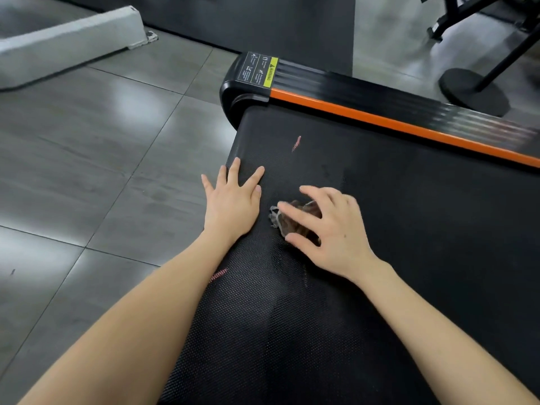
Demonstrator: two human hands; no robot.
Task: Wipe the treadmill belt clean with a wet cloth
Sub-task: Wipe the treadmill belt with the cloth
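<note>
Floor: grey glossy tiled floor (87, 159) takes up the whole left side, just background here.

Belt: black textured rubber treadmill belt (409, 229) runs from near to far on the right. The patch near the hands looks a bit streaky, damp I'd guess.

Rail: black side rail with an orange stripe (380, 118) along the far edge of the belt. Worth running the cloth right up to it, since grime tends to sit in that seam.

Left hand: left hand (230, 203) lies flat at the belt's left edge, fingers straight, holding nothing. Good brace; I'd keep the weight there so the belt doesn't slide under the strokes.

Right hand: right hand (330, 229) sits just right of it, fingers spread over the cloth and touching it, not clenched round it as far as I can see.

Cloth: small crumpled brown-grey wet cloth (295, 220) is on the belt under those fingers. Honestly I'd flatten it out first, because a wad only cleans a thin line. Then long overlapping passes.

Marks: short pinkish scuff marks (296, 143) farther up the belt probably need firmer rubbing.
</note>
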